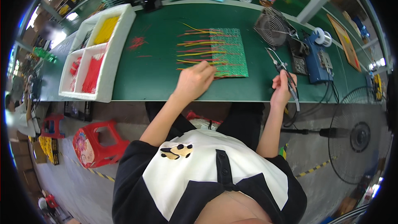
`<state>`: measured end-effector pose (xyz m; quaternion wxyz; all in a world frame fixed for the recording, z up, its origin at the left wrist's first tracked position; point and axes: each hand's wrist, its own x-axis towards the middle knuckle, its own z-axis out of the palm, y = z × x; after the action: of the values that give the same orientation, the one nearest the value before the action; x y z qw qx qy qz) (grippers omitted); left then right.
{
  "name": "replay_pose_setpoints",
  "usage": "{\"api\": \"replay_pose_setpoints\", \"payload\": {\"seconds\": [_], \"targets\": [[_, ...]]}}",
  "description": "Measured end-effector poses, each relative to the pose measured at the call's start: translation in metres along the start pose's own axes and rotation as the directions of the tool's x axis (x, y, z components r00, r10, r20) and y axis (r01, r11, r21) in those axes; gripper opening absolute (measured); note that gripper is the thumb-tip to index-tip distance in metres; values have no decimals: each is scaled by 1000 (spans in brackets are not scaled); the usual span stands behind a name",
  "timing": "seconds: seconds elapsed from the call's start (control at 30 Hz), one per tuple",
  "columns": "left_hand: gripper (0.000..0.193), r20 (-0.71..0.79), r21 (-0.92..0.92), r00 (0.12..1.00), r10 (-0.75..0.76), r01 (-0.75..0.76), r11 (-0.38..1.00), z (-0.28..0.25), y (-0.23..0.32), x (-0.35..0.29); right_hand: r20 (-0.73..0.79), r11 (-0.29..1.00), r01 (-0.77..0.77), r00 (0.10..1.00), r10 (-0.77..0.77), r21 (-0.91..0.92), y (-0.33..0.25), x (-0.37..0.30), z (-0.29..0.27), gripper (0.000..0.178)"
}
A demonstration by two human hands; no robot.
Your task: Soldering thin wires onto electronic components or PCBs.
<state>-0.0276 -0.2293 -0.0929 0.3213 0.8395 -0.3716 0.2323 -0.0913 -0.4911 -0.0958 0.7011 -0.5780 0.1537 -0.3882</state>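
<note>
Green worktable (157,83) bears the circuit panel (238,58); at its lower left the left hand (195,81) — grip unclear — seemingly positions wires (201,53); right of the panel, the right hand (282,87) holds a soldering iron (278,63); next likely needs steadiness.

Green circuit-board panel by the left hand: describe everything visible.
The green circuit-board panel is a flat, roughly rectangular sheet with a pale speckled pattern, lying on the green worktop. Red and yellow wires lie across it in spaced rows and stick out past its left edge. The left hand is at its lower left, over some wires; whether it touches the panel can't be told.
</note>
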Motion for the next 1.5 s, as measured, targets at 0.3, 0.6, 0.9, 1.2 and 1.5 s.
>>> {"api": "replay_pose_setpoints", "payload": {"seconds": [0.3, 0.6, 0.9, 1.2, 1.5], "targets": [[8, -40, -27, 997, 65, -66, 997, -1, 9, -7, 66, 997, 57, 996, -54, -55, 7, 5, -18, 17], [28, -200, 260, 980, 17, 36, 965, -141, -51, 46, 65, 998, 59, 996, -58, -12, 1, 0, -13, 16], [21, -210, 345, 917, -339, 394, 852, -218, -318, 41, 27, 997, 48, 999, -47, -63, -2, -1, -4, 16], [24, -368, 513, 846, -387, 531, 674, -204, -305, 45, 18, 989, 54, 998, -52, -140, 0, 4, -9, 17], [24, -399, 370, 640, -656, 768, 523, -252, -397, -8, 17, 987, 52, 999, -50, -154, 6, 5, -13, 18]]}}
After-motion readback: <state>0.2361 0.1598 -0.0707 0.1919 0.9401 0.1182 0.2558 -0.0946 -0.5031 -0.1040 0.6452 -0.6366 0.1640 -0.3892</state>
